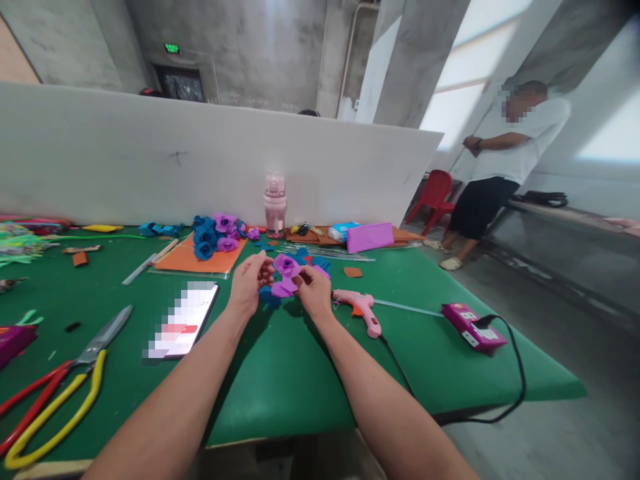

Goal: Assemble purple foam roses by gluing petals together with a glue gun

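A purple craft flower (287, 267) with a curled centre is held above the green table. My right hand (315, 292) pinches one of its lower petals between thumb and fingertips. Just left of the flower is my left hand (248, 283), its thumb and index finger pressed together and the other fingers curled; whether anything small is between them is hidden. Blue pieces (270, 297) lie on the table under and behind the hands. Beside my right hand rests a pink glue gun (363, 308) with a clear glue stick in its back.
Scissors (95, 350) and a phone (186, 320) lie to the left. Finished blue and purple flowers (215, 237) sit on orange sheets. A pink bottle (275, 207) stands before the white partition (200, 153). A cord runs from a purple box (473, 327). A person stands at right.
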The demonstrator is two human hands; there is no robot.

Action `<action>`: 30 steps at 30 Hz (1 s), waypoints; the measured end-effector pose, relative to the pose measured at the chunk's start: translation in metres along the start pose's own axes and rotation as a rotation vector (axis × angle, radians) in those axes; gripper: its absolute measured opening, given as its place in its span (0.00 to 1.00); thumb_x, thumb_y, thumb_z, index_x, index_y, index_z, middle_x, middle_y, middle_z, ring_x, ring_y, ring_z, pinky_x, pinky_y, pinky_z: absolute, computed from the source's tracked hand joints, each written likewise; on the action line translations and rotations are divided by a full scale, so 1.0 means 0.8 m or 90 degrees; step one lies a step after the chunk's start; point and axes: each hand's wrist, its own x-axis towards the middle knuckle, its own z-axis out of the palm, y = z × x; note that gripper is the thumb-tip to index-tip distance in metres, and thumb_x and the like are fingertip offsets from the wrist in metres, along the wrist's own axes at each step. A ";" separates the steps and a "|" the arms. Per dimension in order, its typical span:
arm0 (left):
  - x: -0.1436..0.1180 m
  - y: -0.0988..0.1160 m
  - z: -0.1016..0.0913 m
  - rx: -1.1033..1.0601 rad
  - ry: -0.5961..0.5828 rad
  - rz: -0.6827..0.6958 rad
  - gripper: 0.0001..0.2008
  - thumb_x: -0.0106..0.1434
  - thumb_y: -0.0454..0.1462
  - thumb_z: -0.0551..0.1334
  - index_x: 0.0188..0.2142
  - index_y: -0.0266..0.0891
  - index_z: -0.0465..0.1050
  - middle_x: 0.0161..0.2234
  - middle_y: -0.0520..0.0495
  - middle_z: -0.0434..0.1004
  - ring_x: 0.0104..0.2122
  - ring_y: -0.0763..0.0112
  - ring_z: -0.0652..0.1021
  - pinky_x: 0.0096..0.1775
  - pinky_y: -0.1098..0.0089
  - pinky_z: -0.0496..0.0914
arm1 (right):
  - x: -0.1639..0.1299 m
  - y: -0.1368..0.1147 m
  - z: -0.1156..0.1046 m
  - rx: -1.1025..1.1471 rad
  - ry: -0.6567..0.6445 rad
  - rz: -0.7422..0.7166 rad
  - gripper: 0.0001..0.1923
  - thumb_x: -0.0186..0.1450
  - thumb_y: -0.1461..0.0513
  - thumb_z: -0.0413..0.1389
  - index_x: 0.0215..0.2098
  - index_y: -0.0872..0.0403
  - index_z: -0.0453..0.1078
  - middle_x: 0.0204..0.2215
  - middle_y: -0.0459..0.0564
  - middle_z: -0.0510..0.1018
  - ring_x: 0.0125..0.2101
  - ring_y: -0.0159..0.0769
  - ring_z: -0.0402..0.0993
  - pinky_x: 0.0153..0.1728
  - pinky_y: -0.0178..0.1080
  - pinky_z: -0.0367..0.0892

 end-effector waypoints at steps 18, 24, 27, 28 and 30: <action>-0.004 -0.010 0.009 -0.018 -0.015 0.041 0.13 0.45 0.42 0.69 0.25 0.35 0.72 0.20 0.53 0.71 0.22 0.76 0.70 0.27 0.73 0.65 | -0.003 0.001 0.003 0.015 0.030 -0.012 0.08 0.56 0.62 0.52 0.30 0.54 0.73 0.27 0.47 0.76 0.28 0.34 0.70 0.31 0.35 0.67; -0.004 -0.008 0.008 -0.061 -0.029 -0.006 0.13 0.44 0.42 0.70 0.25 0.35 0.72 0.21 0.52 0.72 0.21 0.77 0.71 0.27 0.74 0.66 | -0.003 -0.001 0.002 0.020 0.029 -0.017 0.08 0.56 0.61 0.52 0.30 0.54 0.73 0.27 0.46 0.76 0.28 0.34 0.70 0.29 0.34 0.66; -0.005 -0.004 0.008 -0.101 -0.033 -0.038 0.13 0.44 0.41 0.70 0.23 0.35 0.71 0.21 0.52 0.71 0.22 0.78 0.70 0.26 0.74 0.65 | -0.002 0.000 0.003 0.025 0.019 -0.018 0.08 0.56 0.61 0.52 0.30 0.54 0.72 0.25 0.46 0.75 0.27 0.34 0.69 0.28 0.34 0.65; -0.005 -0.003 0.008 -0.111 -0.036 -0.054 0.13 0.44 0.41 0.70 0.23 0.35 0.70 0.21 0.53 0.71 0.22 0.78 0.70 0.26 0.75 0.65 | -0.002 0.000 0.004 0.027 0.015 -0.020 0.08 0.56 0.61 0.52 0.30 0.54 0.72 0.25 0.46 0.75 0.27 0.34 0.69 0.28 0.34 0.65; -0.006 -0.001 0.007 -0.122 -0.040 -0.081 0.13 0.44 0.41 0.70 0.23 0.35 0.70 0.21 0.53 0.71 0.22 0.78 0.70 0.26 0.75 0.66 | -0.002 0.001 0.004 0.030 0.007 -0.026 0.08 0.56 0.61 0.52 0.30 0.54 0.72 0.24 0.46 0.75 0.27 0.34 0.69 0.28 0.34 0.65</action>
